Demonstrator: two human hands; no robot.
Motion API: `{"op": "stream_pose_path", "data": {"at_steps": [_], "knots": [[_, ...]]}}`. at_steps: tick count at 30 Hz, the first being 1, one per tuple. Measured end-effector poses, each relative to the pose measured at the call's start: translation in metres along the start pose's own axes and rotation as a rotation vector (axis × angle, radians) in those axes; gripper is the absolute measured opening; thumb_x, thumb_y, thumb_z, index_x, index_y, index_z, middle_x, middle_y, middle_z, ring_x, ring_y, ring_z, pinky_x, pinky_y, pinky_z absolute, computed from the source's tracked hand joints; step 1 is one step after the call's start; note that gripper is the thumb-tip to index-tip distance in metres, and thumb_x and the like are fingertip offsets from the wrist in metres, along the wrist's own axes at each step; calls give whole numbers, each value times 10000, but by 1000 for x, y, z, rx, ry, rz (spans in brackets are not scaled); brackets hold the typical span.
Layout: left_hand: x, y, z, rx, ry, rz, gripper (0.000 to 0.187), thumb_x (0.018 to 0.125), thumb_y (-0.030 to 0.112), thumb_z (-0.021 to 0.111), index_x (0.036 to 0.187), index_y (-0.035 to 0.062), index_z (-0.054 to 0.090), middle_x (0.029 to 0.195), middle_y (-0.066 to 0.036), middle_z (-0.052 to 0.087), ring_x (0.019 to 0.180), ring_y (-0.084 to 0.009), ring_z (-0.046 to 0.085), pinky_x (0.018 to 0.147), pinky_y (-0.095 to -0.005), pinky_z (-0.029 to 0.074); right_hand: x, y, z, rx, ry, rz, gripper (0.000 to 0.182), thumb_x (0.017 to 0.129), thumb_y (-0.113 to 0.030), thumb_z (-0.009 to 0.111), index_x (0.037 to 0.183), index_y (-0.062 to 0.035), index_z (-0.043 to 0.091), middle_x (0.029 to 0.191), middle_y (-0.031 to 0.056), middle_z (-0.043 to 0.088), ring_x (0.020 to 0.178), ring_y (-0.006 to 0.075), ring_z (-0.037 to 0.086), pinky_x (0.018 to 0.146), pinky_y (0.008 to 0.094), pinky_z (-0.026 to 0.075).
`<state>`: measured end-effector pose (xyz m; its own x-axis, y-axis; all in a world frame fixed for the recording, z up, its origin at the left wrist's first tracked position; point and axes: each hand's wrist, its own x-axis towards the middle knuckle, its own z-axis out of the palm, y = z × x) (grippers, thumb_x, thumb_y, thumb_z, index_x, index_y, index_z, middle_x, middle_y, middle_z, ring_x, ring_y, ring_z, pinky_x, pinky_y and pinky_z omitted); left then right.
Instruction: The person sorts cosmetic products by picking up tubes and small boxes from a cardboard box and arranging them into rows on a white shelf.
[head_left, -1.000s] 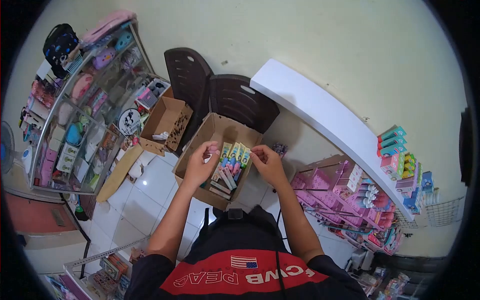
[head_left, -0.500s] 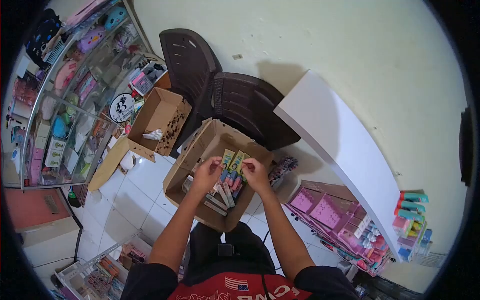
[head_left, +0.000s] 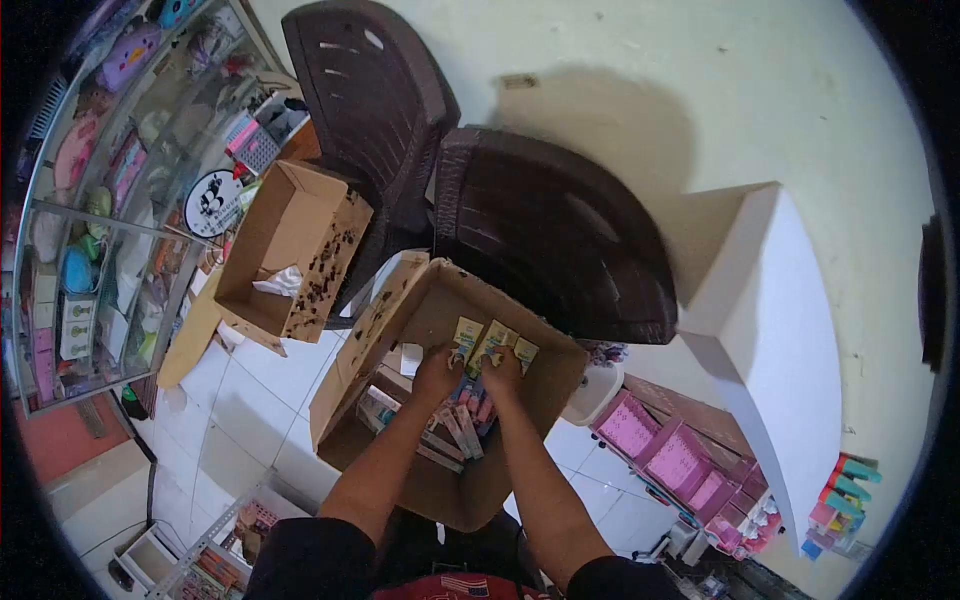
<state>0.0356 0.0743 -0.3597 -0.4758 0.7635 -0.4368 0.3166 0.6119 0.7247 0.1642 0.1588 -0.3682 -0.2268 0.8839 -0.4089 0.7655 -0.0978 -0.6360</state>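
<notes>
Both my hands are inside a cardboard box point(head_left: 547, 380). My left hand point(head_left: 438, 377) is closed, its fingertips on the lower end of a small yellow carton point(head_left: 467, 332). Closed as well, my right hand point(head_left: 503, 374) pinches another yellow carton point(head_left: 494, 340) just beside it. A third yellow carton point(head_left: 525, 351) shows behind the right fingers. Under and below the hands lie pink and blue packs point(head_left: 484, 408) and several narrow pale boxes point(head_left: 466, 432). My fingers partly hide the cartons.
Dark plastic chairs point(head_left: 550, 230) stand behind the box. A second cardboard box point(head_left: 300, 215) with white paper inside is at left, near a glass display case point(head_left: 130, 240). On the right are a white ledge point(head_left: 770, 330) and pink baskets point(head_left: 675, 460).
The view has moved closer and lower over the box. My hands have come nearer together and deeper among the yellow cartons; a third carton now shows at the right.
</notes>
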Motion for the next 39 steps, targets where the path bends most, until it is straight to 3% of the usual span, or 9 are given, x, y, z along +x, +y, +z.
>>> {"op": "stream_pose_path", "data": {"at_steps": [2,8,11,13,18,21,27,37,39], "knots": [[8,-7,10,27,33,18,410,854,167,671,1240,47,599,1132,-229,638,1076,-379,622,931,-470,498,2,-17,0,-119,-27,215,409,848,-214,682,1220,-59,612,1171,213,627,1136,374,589,965,461,479],[36,-25,45,24,128,-29,450,797,160,719,1216,43,605,1170,-254,615,1109,-443,584,960,-511,472,23,33,31,-59,155,159,505,793,-140,692,1265,-12,569,1160,259,605,1118,444,563,993,502,453],[31,-48,66,30,231,-12,466,771,166,742,1198,37,604,1175,-254,614,1101,-454,579,962,-522,464,18,-5,10,-60,86,219,559,770,-99,690,1302,-16,539,1186,257,605,1138,445,557,1011,511,437],[34,-46,61,2,257,9,479,763,171,749,1198,37,599,1180,-253,612,1091,-454,580,970,-525,457,21,6,18,-106,87,211,542,766,-98,712,1275,-26,540,1169,256,607,1126,432,568,997,500,446],[45,-63,63,-122,-65,-59,304,759,157,749,1035,48,685,1122,-221,651,1014,-421,609,985,-503,435,21,1,19,-141,106,257,548,770,-85,734,1271,-49,516,1198,253,596,1142,425,567,997,490,444],[43,-74,69,-178,-17,-35,206,774,162,756,937,47,706,1024,-197,684,966,-396,641,937,-483,468,22,21,29,-125,166,70,540,778,-90,740,1269,-74,516,1231,242,587,1170,431,552,995,490,444],[30,-53,53,-271,35,-183,300,842,188,743,1081,50,626,989,-183,699,954,-360,670,838,-455,520,14,3,18,-111,23,170,569,775,-96,748,1270,-88,467,1230,232,589,1157,438,561,978,486,453],[15,-35,33,-295,71,-161,277,883,151,711,1092,47,564,990,-173,701,939,-349,683,823,-429,521,25,21,23,47,-5,156,857,731,-91,827,1428,-13,334,1197,228,636,1092,335,640,928,440,505],[16,-48,45,-323,135,-50,284,886,152,711,1103,49,558,983,-162,705,921,-334,689,815,-418,524,29,24,22,115,-41,124,876,720,-91,836,1439,-6,343,1198,224,642,1079,326,650,923,429,513]]}}
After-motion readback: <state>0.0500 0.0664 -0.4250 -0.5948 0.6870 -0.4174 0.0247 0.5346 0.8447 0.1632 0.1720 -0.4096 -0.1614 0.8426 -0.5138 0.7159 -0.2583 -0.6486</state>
